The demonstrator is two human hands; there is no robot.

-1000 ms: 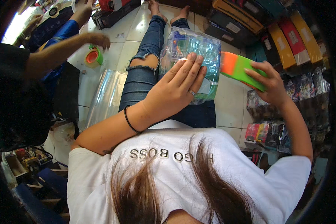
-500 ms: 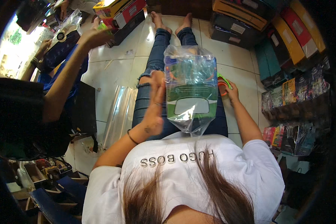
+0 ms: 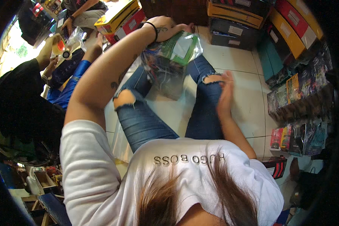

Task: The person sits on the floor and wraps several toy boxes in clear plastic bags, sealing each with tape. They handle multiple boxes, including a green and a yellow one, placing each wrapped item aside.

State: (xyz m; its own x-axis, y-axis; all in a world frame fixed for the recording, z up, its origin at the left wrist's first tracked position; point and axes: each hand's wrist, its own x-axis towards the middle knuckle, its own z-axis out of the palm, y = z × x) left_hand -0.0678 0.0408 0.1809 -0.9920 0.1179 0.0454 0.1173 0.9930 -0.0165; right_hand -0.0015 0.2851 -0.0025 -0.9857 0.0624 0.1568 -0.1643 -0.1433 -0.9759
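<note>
A clear-plastic-wrapped package (image 3: pixel 182 49) with a green and white face is tilted beyond my knees, between my lower legs. Loose film hangs about its darker near side. My left arm reaches far forward, and my left hand (image 3: pixel 165 29) grips the package at its far upper end. The back of that hand hides most of its fingers. My right hand (image 3: pixel 225 96) is raised beside my right knee with its fingers apart, a little blurred, holding nothing.
Stacked boxes (image 3: pixel 235 28) stand ahead to the right, with wrapped packets (image 3: pixel 301 90) along the right side. A yellow and red box (image 3: pixel 118 20) is ahead left. People sit at the left, one holding a wheeled item (image 3: pixel 66 54). Clear sheets (image 3: pixel 120 145) lie beside my left leg.
The package has gone from my lap to beyond my knees and turned, with my left arm stretched after it. My knees have bent apart. The green and orange ring has left my right hand.
</note>
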